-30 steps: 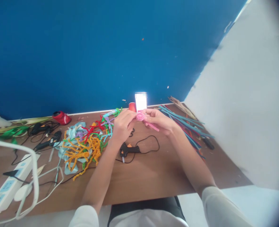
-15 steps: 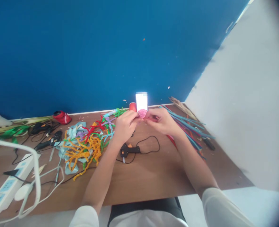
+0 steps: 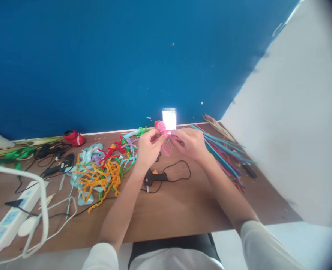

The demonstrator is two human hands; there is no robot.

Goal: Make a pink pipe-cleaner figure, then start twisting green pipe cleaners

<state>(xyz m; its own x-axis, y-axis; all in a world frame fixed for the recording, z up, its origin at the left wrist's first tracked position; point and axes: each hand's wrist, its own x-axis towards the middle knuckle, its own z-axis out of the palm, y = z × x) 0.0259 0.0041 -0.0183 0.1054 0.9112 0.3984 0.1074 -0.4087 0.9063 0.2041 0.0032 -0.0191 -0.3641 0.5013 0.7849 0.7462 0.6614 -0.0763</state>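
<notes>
My left hand [image 3: 151,147] is closed on a pink pipe-cleaner flower [image 3: 160,126], whose rounded head shows above the thumb. Loose pink ends [image 3: 166,149] hang below, between the two hands. My right hand [image 3: 191,143] has its fingers pinched together on a pink strand [image 3: 172,132] beside the flower. The fingers partly hide where strand and flower meet. Just behind the hands a phone with a bright white screen [image 3: 169,119] stands upright, next to a red round object [image 3: 156,123] partly covered by the flower.
A black glue gun [image 3: 156,177] with its cord lies below the hands. Orange pipe cleaners [image 3: 98,178] and ribbon pile up at left, near a white power strip [image 3: 16,213]. Blue and red pipe cleaners [image 3: 222,150] lie at right. A white bent tube [image 3: 43,202] crosses the left foreground.
The pink flower has shifted left and slightly up with my left hand. Pink strands now show below and between my hands, and my right hand pinches one stretched sideways.
</notes>
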